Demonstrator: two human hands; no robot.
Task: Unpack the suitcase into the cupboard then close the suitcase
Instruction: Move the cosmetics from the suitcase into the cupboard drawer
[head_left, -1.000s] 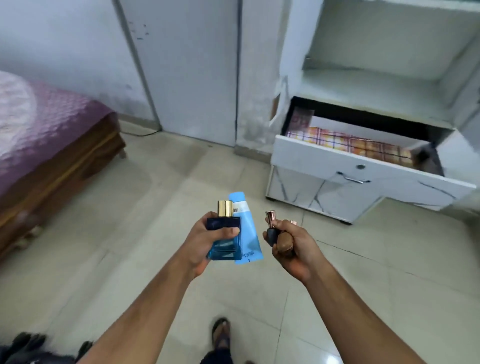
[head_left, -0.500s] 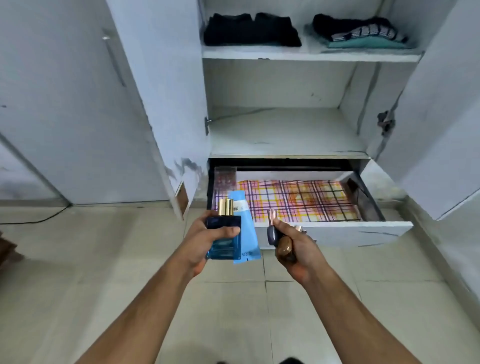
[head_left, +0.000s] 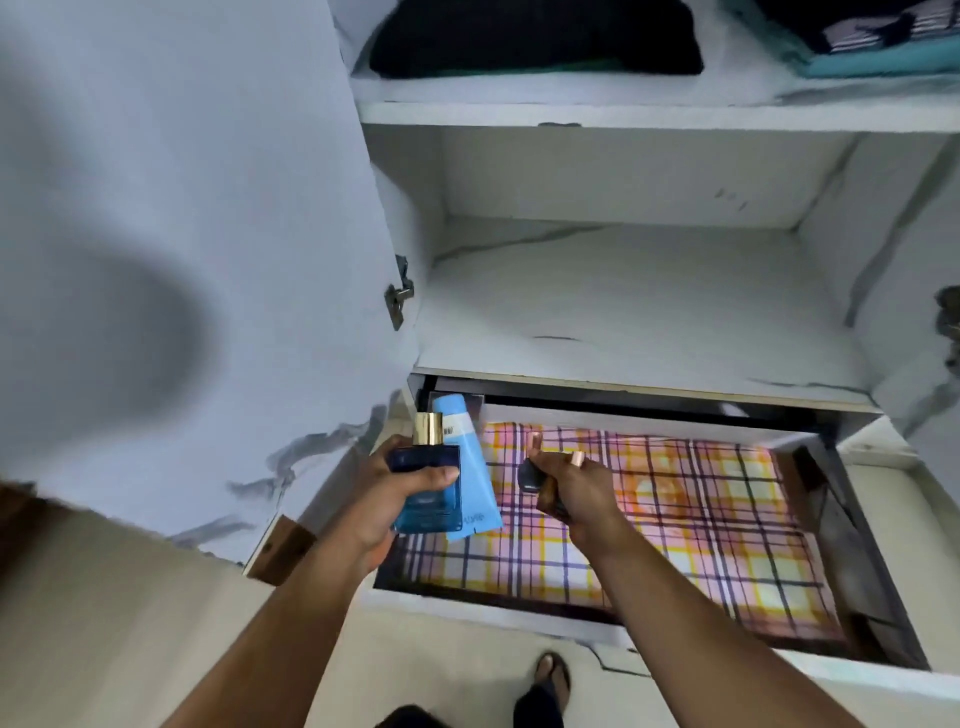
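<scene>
We found the left hand (head_left: 387, 486) gripping a blue perfume bottle (head_left: 428, 491) and tube (head_left: 467, 467), the right hand (head_left: 576, 486) clutching small bottles (head_left: 540, 480) over the open drawer (head_left: 623, 509). With each hand double-loaded, we judged a slip likely on release.

We looked down past both forearms into the open drawer (head_left: 483, 616) of the white cupboard (head_left: 623, 291), its bottom lined with a pink, yellow and purple checked sheet (head_left: 675, 519). Our left hand (head_left: 387, 499) gripped a blue perfume bottle (head_left: 428, 496) with a gold cap together with a light blue tube (head_left: 470, 467), while our right hand (head_left: 582, 491) held two small bottles (head_left: 535, 480) over the lining. Folded dark clothes (head_left: 535, 36) lay on the shelf above, and the cupboard door (head_left: 171, 234) stood open at left.
</scene>
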